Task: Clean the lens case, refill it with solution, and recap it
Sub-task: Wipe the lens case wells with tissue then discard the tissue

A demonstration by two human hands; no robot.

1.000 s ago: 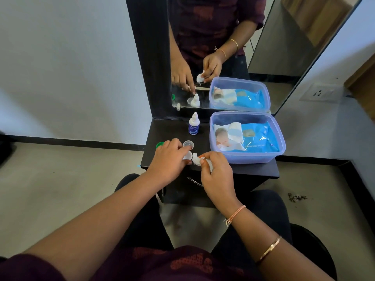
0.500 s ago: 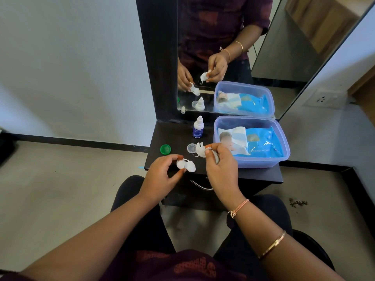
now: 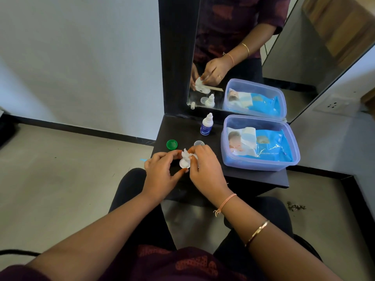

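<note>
Both forearms reach forward, hands meeting. The left hand pinches with thumb and fingertips. The right hand curls closed.

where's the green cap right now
In the head view the green cap lies on the dark table, near its left edge, just beyond the left hand and left of the clear cap.

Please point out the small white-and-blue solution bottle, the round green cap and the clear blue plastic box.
Solution bottle (image 3: 206,128): head view, on its blue label.
Green cap (image 3: 171,144): head view, its top face.
Plastic box (image 3: 261,164): head view, its front wall.
</note>
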